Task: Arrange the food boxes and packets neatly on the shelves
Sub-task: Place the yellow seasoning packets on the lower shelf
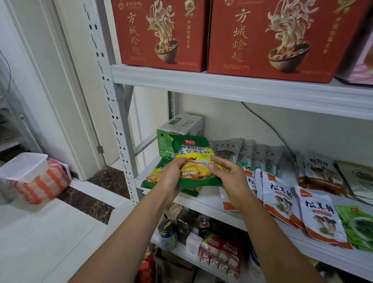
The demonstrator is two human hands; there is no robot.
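While I face the white metal rack (115, 123) in the head view, my left hand (172, 176) and my right hand (228, 173) both hold one green-and-yellow seasoning packet (192, 154). My left fingers curl round its lower left edge. My right thumb presses its front at the right edge, with the fingers tucked behind. The packet stands nearly upright, tilted a little, above the left end of the middle shelf (206, 202). Its bottom seam is just over a second like packet (153, 177) that lies flat there. A third green packet (164, 145) stands behind it, in front of a white-and-green carton (183, 123) at the back corner.

To the right on the same shelf, a row of pale packets (246, 151) leans along the back wall. In front of them white-and-orange mushroom packets (321, 212) overlap one another, sloping toward the front edge. A green packet (367, 227) lies beside them at far right. On the upper shelf (221, 83) two red noodle boxes (160, 30) stand side by side, touching.

Lower down, the rack is dim and crowded. I make out what seems to be a dark jar (167, 233) and a red bag (221, 250). On the floor at left a clear plastic tub (20, 166) rests on a red-striped sack (43, 187).
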